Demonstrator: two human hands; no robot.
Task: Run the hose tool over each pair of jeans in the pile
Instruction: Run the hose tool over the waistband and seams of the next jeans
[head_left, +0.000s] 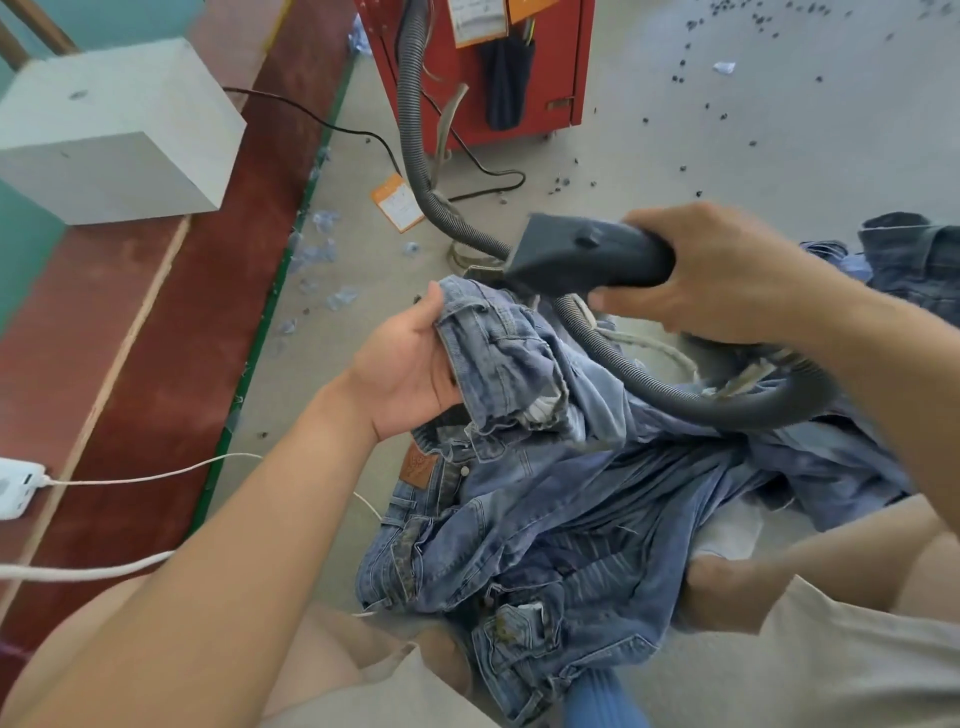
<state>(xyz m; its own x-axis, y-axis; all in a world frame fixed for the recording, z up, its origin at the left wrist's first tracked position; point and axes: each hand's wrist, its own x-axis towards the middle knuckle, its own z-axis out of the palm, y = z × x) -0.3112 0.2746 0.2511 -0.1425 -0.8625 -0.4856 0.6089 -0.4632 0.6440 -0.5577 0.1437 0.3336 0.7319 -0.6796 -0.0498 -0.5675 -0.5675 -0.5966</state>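
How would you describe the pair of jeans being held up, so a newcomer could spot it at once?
Start at the red cabinet and follow its grey hose down to the nozzle. Just below, the left hand grips one pair of jeans. It alone is lifted off the pile.

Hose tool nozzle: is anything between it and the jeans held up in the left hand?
Nothing visible. The right hand grips the hose tool, its nozzle just above the jeans that the left hand holds up. The hose loops below, across the pile, not between them.
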